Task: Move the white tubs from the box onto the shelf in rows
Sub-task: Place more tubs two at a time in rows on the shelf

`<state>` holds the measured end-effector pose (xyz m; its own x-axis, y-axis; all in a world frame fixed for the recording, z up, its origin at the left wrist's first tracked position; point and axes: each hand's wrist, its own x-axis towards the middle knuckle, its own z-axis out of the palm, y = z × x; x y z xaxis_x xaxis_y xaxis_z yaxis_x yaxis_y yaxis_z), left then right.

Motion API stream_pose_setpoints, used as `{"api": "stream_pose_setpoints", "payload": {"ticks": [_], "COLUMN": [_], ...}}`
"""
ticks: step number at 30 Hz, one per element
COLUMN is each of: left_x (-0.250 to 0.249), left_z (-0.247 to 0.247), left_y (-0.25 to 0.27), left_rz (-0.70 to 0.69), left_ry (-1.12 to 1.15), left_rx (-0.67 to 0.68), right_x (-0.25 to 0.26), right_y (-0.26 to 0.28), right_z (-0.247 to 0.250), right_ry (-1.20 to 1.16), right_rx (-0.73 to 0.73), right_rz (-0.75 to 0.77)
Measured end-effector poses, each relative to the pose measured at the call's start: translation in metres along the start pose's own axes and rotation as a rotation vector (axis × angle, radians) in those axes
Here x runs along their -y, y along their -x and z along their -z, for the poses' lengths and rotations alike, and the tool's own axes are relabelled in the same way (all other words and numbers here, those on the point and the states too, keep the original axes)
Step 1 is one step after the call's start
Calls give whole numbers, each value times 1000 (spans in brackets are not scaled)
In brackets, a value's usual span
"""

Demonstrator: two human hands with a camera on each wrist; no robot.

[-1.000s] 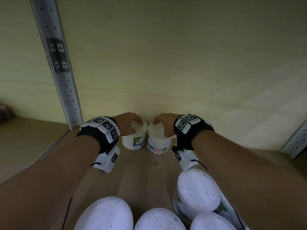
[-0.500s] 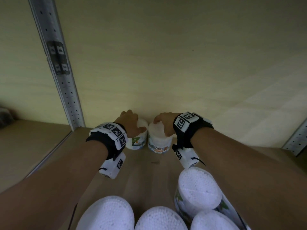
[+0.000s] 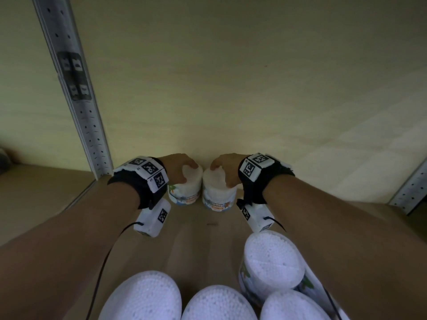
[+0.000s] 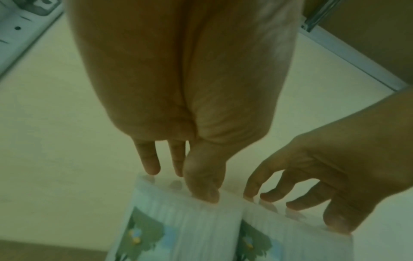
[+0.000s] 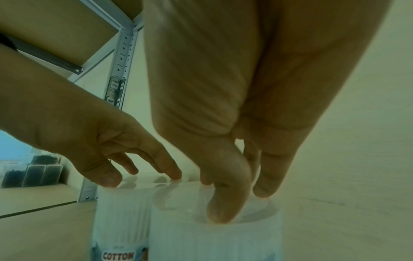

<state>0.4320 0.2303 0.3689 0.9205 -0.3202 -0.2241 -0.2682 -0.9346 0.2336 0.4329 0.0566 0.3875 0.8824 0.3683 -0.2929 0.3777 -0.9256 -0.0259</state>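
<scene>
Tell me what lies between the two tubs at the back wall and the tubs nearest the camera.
Head view: only bare wooden shelf separates the back tubs from the near tubs.

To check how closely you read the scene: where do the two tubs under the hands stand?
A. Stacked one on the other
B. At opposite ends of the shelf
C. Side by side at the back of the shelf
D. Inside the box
C: the left tub under the left hand and the right tub under the right hand stand next to each other on the shelf by the back wall.
</scene>
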Motion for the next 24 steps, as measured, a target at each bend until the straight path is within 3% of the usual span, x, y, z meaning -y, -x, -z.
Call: {"api": "stream_pose_setpoints", "payload": {"ticks": [3, 6, 12, 18, 24], "left_x": [-7, -9, -2, -3, 1], "left_z": [12, 15, 1, -15, -11], "left_y": [5, 7, -1, -7, -4], "left_rz": [-24, -26, 121, 150, 80], "left_ry": [-37, -31, 88, -43, 17], "left_rx": [58, 35, -259, -190, -177], "right_x": [0, 1, 0, -1, -4], "right_y": [0, 2, 2, -1, -6], "right_z": [1, 3, 5, 2, -3], "right_ry": [-3, 3, 15, -2, 7], "right_rx": [-1, 8, -1, -19, -37], "right_rz": [-4, 4, 16, 16, 17]}}
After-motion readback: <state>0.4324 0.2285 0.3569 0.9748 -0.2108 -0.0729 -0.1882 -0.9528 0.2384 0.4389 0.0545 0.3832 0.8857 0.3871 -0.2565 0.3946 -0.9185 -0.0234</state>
